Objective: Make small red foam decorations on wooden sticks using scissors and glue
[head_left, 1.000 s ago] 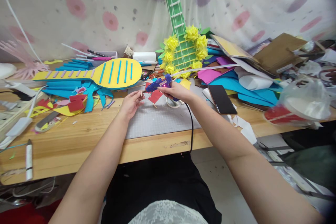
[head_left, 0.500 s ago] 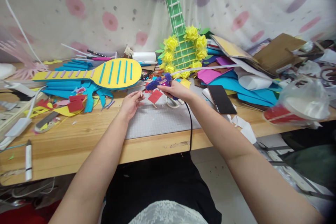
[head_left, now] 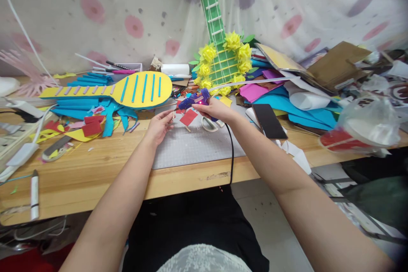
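Note:
My right hand (head_left: 213, 109) is wrapped round a blue glue gun (head_left: 194, 100) with a small red light glowing on it. Its nozzle points left, toward my left hand (head_left: 160, 126). The fingers of that hand pinch a small pale piece (head_left: 174, 114), too tiny to name. Between the hands, a red paper square (head_left: 188, 117) lies on the grey cutting mat (head_left: 191, 151). White-handled scissors (head_left: 208, 125) rest partly under my right hand. A black cord (head_left: 232, 153) runs from the gun over the table's front edge.
A yellow paper guitar shape (head_left: 143, 89) with blue strips lies at the left. Behind stands a green paper guitar (head_left: 216, 29) with yellow flowers. A phone (head_left: 269, 121), a bagged red-and-white tub (head_left: 357, 131) and coloured sheets (head_left: 306, 110) fill the right. A power strip (head_left: 15, 144) sits far left.
Hardly anything differs. The glue gun has shifted very slightly to the right, and the left fingers have moved a little around the small pale piece.

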A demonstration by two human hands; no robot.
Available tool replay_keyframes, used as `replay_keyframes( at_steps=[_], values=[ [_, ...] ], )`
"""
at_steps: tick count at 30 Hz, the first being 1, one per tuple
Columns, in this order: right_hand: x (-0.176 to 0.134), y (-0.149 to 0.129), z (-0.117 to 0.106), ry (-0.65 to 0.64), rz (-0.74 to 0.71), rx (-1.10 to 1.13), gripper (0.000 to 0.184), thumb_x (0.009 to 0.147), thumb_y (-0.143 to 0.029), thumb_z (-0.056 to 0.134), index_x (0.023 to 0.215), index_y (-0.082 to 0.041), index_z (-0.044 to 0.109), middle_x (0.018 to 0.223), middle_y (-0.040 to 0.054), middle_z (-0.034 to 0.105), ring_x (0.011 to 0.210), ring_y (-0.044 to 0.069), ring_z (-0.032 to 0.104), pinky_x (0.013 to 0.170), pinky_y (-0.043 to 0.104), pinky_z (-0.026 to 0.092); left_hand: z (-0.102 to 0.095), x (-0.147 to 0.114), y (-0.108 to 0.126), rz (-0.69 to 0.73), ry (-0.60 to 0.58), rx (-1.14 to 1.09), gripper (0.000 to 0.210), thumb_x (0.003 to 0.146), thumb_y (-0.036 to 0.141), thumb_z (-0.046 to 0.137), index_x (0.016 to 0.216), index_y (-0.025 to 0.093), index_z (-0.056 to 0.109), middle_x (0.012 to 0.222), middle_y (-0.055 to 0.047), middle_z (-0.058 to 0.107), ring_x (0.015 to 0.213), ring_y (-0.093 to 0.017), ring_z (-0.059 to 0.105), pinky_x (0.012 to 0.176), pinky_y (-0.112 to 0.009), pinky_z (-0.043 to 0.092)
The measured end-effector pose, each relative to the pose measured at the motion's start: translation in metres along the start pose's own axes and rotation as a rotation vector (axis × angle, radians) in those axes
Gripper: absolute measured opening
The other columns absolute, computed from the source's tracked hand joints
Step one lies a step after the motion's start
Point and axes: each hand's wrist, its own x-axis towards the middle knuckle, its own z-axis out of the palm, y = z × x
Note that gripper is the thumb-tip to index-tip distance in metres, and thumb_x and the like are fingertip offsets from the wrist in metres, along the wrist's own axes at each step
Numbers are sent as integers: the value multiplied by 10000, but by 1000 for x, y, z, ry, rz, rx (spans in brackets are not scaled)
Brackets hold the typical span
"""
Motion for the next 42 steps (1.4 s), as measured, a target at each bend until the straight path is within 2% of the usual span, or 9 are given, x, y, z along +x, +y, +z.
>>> replay_keyframes(
  at_steps=[6,10,14,17,20,25,29,36,42],
  values=[
    [0,5,-4,9,20,36,343,758,-462,568,601,-170,480,528,-6,484,432,55,381,406,217,297,-2,0,0,0,-51,2,267,606,168,719,864,140,657,705,-9,609,516,-38,478,415,-140,366],
    [-2,17,-14,86,-5,50,371,753,-511,553,662,-152,573,506,5,494,437,64,399,411,209,320,-3,1,0,6,-56,-26,282,603,186,723,871,142,646,706,1,597,511,-32,468,417,-136,369],
    [-5,40,-35,313,3,101,395,735,-537,551,714,-145,598,573,35,563,465,72,443,420,198,357,-2,1,1,-2,-9,-73,251,603,189,727,826,141,622,681,17,580,505,-29,468,411,-135,363],
    [-10,70,-55,576,95,98,393,687,-524,595,789,-145,597,759,69,634,530,79,505,452,193,403,-2,3,2,-2,40,-117,212,606,192,730,741,139,575,697,18,590,500,-22,470,407,-128,359],
    [-16,103,-70,706,203,-3,384,697,-508,572,814,-144,613,797,78,647,594,108,561,536,225,455,-3,5,1,11,56,-149,238,595,193,740,697,139,532,710,21,594,492,-17,470,399,-122,353],
    [-21,129,-68,731,340,-273,435,692,-512,571,897,-137,650,850,112,669,791,221,624,744,343,468,-3,6,1,19,80,-154,243,601,194,738,702,132,527,693,21,591,468,-12,459,393,-124,352],
    [-19,120,-55,678,353,-385,493,731,-494,540,1031,-112,624,1010,166,649,950,277,603,804,361,447,-3,6,0,21,85,-153,237,607,183,733,707,135,523,665,24,582,464,-17,457,399,-129,362],
    [-21,105,-46,631,399,-494,481,762,-478,511,1061,-112,604,1036,169,641,989,280,587,831,370,432,-5,10,-4,43,77,-149,256,594,194,739,707,136,516,686,17,583,476,-18,459,400,-128,360],
    [-42,99,-44,608,304,-698,518,721,-401,582,1113,-67,527,1108,199,581,1077,297,515,898,389,392,-6,9,-3,36,86,-154,249,599,192,733,703,138,513,676,23,572,473,-16,452,406,-128,361]
  ],
)
